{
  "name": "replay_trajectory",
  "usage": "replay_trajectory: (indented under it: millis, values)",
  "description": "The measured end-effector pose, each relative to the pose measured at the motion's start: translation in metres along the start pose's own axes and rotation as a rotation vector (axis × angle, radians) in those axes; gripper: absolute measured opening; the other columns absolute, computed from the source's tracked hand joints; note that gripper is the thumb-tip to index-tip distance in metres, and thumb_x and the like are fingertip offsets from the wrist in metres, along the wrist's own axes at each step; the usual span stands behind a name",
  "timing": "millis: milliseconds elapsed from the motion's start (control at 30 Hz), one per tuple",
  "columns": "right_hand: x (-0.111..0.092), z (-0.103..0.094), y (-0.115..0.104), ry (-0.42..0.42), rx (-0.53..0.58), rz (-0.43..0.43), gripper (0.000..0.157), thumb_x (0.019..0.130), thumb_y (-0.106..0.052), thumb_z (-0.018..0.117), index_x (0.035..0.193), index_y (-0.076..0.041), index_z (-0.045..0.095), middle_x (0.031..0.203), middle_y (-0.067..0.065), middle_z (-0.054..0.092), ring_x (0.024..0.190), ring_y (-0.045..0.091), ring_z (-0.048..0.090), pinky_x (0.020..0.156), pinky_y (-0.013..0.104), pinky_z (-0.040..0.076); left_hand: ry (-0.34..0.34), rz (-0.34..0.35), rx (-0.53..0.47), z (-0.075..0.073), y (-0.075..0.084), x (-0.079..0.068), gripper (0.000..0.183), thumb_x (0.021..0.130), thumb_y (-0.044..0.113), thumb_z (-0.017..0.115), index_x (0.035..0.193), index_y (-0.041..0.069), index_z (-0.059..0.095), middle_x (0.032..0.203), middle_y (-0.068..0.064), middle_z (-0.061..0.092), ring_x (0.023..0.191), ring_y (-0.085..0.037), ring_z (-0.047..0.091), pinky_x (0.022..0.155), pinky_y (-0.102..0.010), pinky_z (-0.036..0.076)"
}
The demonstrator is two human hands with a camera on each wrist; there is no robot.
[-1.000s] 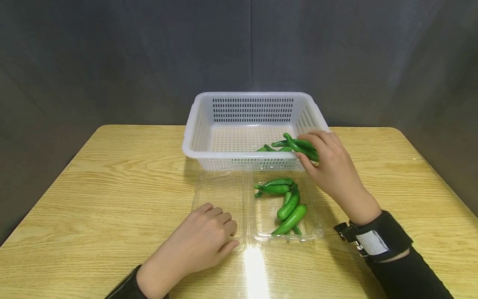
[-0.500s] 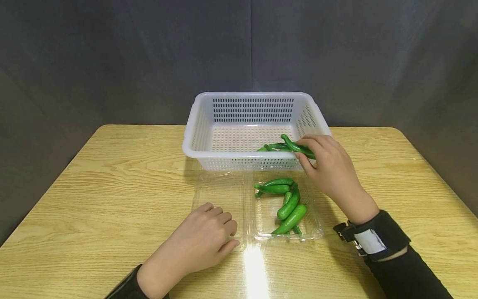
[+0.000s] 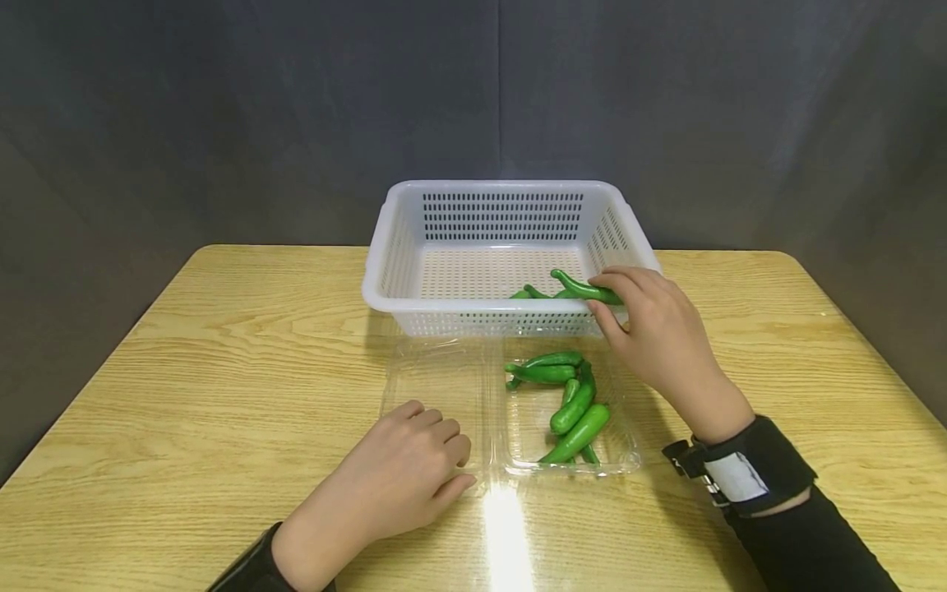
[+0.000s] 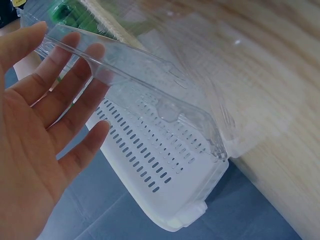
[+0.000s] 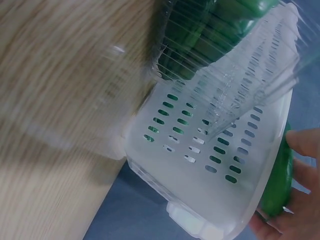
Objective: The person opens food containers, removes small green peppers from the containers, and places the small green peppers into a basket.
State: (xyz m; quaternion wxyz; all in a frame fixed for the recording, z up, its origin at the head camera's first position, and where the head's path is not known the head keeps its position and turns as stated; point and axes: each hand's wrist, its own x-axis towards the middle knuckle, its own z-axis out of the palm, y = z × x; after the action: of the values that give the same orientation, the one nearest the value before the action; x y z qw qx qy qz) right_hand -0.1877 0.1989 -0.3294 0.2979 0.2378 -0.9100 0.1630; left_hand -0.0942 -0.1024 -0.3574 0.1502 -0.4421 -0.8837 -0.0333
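Observation:
My right hand is at the front right rim of the white plastic basket and pinches a green chili pepper between thumb and fingers. In the right wrist view that pepper shows behind the basket rim. More chili peppers lie inside, partly hidden by the front wall. In front stands a clear plastic clamshell box, its right half holding several green chili peppers. My left hand rests by the lid half, fingers relaxed; in the left wrist view its fingertips overlap the lid's edge.
The basket and clamshell stand on a light wooden table. A dark curtain hangs behind the table's back edge. Black straps circle the wrists.
Some of the peppers bunched in my right hand have gone down out of sight toward the basket, leaving one plainly visible in its fingers. The left hand has stayed put.

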Motion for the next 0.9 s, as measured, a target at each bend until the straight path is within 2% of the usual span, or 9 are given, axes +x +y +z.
replay_trajectory:
  millis: [400,633,900]
  values:
    - [0.0013,-0.0032,-0.0011,0.046,0.004,-0.029,0.025,0.088,-0.009,0.071,0.111,0.001,0.068,0.116,0.018,0.066,0.111,0.038,0.058,0.093,0.052,0.042,-0.021,-0.003,0.007,-0.0006,0.0003,0.0003,0.028,0.086,0.036,0.072,0.071,0.018,0.057,0.066,0.009,0.047,0.061,-0.01,0.042,0.068,-0.028,0.041]
    - [0.0021,-0.005,-0.0047,0.112,0.065,-0.099,0.017,0.088,-0.005,0.069,0.104,-0.001,0.071,0.11,0.014,0.069,0.105,0.034,0.061,0.091,0.049,0.044,-0.024,-0.002,0.005,0.0001,0.0006,-0.0001,0.028,0.086,0.037,0.072,0.071,0.018,0.058,0.067,0.009,0.048,0.061,-0.011,0.043,0.069,-0.028,0.042]
    - [0.0041,-0.0062,-0.0077,0.106,0.154,-0.158,0.012,0.085,0.001,0.07,0.096,-0.004,0.074,0.097,0.009,0.072,0.097,0.028,0.063,0.089,0.044,0.047,-0.015,0.001,-0.007,0.001,0.0001,0.0002,0.025,0.087,0.035,0.071,0.073,0.018,0.06,0.069,0.008,0.052,0.063,-0.012,0.047,0.069,-0.029,0.043]
